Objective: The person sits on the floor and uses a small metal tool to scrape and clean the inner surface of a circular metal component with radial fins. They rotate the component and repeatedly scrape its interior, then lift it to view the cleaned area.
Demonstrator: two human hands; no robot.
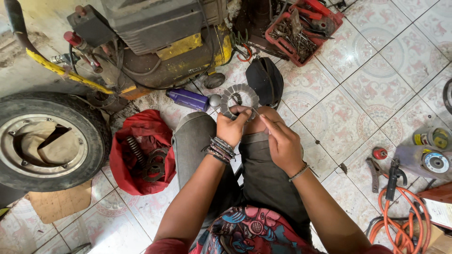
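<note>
My left hand grips the lower edge of a grey toothed metal ring, holding it up over my knees. My right hand is beside it, fingers pinched on a thin metal tool or wire that reaches across the ring's opening. Several bracelets sit on my left wrist and one on the right. I am seated on the tiled floor with both knees bent in grey trousers.
A car wheel lies at left. Beside my left knee, a red cloth holds a spring and metal parts. A yellow-black machine stands ahead with a purple bottle, a black cap and a red tool tray. Orange cable and discs at right.
</note>
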